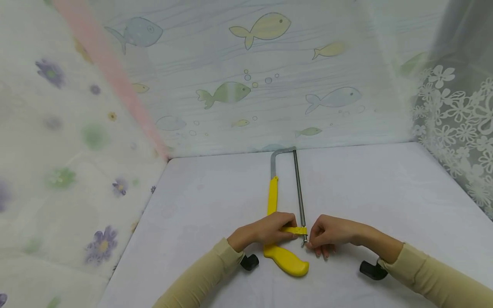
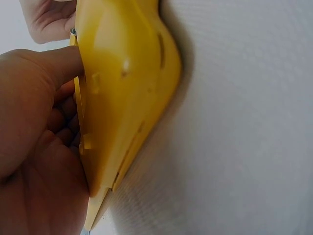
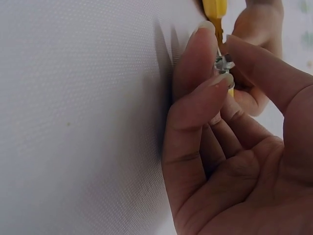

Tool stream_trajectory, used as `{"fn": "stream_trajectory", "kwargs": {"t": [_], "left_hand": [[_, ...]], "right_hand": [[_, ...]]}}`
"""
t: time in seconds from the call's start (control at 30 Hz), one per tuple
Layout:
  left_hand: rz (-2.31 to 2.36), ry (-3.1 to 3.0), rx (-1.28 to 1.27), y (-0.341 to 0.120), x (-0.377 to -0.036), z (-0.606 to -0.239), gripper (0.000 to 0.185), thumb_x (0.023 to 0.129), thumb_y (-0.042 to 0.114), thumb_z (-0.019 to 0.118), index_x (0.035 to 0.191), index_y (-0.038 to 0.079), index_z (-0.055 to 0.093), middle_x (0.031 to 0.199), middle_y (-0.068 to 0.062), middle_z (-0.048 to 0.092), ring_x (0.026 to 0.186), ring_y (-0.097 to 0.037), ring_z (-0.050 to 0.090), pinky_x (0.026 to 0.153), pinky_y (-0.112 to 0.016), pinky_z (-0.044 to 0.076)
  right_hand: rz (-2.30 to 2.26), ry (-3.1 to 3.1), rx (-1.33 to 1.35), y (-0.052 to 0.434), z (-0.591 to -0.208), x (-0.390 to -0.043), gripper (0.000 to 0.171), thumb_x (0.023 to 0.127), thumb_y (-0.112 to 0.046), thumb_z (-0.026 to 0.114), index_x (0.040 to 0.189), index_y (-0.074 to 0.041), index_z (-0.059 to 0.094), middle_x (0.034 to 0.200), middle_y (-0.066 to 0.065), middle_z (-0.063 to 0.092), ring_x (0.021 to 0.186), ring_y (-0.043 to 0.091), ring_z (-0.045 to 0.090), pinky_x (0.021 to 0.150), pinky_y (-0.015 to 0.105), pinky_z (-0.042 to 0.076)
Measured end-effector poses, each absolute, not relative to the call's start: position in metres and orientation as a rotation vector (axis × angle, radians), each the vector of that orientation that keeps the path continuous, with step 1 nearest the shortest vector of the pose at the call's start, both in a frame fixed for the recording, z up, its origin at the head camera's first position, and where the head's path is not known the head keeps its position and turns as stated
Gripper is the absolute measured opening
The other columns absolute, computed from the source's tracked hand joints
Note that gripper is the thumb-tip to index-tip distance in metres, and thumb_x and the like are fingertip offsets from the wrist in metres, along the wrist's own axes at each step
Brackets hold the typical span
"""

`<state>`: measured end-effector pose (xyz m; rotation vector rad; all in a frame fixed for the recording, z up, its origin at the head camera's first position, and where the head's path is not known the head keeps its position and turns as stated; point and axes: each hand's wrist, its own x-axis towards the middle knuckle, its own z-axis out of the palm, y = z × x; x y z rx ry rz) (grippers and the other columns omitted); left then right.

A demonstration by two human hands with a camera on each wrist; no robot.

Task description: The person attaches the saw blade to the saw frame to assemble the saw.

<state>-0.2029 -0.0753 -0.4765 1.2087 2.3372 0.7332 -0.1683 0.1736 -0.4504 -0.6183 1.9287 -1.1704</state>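
Observation:
A hacksaw [image 1: 272, 194] with a yellow handle [image 1: 286, 261] and a grey metal bow lies flat on the white-covered table, its blade side [image 1: 298, 188] facing right. My left hand [image 1: 271, 229] grips the yellow frame just above the handle, fingers at the short yellow crosspiece [image 1: 296, 230]. In the left wrist view the yellow handle [image 2: 122, 73] fills the middle, with the thumb against its edge. My right hand [image 1: 333, 233] is at the crosspiece's lower end, thumb and curled fingers around a small metal wing nut [image 3: 224, 63]. Part of the nut is hidden behind the fingertips.
A white cloth covers the table [image 1: 215, 184]. Behind it hangs a curtain with fish prints [image 1: 231, 92], a flowered sheet [image 1: 77, 179] is on the left, and a lace curtain [image 1: 458, 111] is on the right. Black wrist cameras sit under both sleeves.

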Motion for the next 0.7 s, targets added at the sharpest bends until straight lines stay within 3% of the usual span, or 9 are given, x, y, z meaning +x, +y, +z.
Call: {"fn": "stream_trajectory", "kwargs": {"t": [0.33, 0.5, 0.7], "left_hand": [[0.736, 2.344, 1.21, -0.0764, -0.2027, -0.4791, 0.011, 0.102, 0.024, 0.067, 0.104, 0.015, 0.06, 0.095, 0.009, 0.06, 0.084, -0.002, 0.05, 0.077, -0.016, 0.044], [0.741, 2.339, 1.218, -0.0761, -0.2018, -0.478, 0.012, 0.101, 0.024, 0.067, 0.105, 0.014, 0.06, 0.095, 0.009, 0.06, 0.083, -0.002, 0.051, 0.077, -0.015, 0.045], [0.737, 2.34, 1.234, -0.0764, -0.2016, -0.4771, 0.012, 0.102, 0.024, 0.067, 0.105, 0.014, 0.06, 0.094, 0.009, 0.059, 0.084, -0.002, 0.051, 0.078, -0.015, 0.045]], "right_hand": [[-1.223, 1.958, -0.638, 0.1744, -0.4564, -0.1668, 0.015, 0.095, -0.011, 0.07, 0.086, 0.002, 0.07, 0.066, 0.006, 0.063, 0.053, 0.014, 0.057, 0.047, 0.021, 0.039], [-1.222, 1.941, -0.657, 0.173, -0.4565, -0.1658, 0.015, 0.093, -0.011, 0.071, 0.086, 0.002, 0.072, 0.065, 0.004, 0.063, 0.053, 0.012, 0.056, 0.048, 0.021, 0.039], [-1.209, 1.923, -0.675, 0.1697, -0.4542, -0.1639, 0.021, 0.094, -0.016, 0.072, 0.082, 0.001, 0.074, 0.067, 0.009, 0.067, 0.053, 0.013, 0.057, 0.048, 0.022, 0.039]]}}
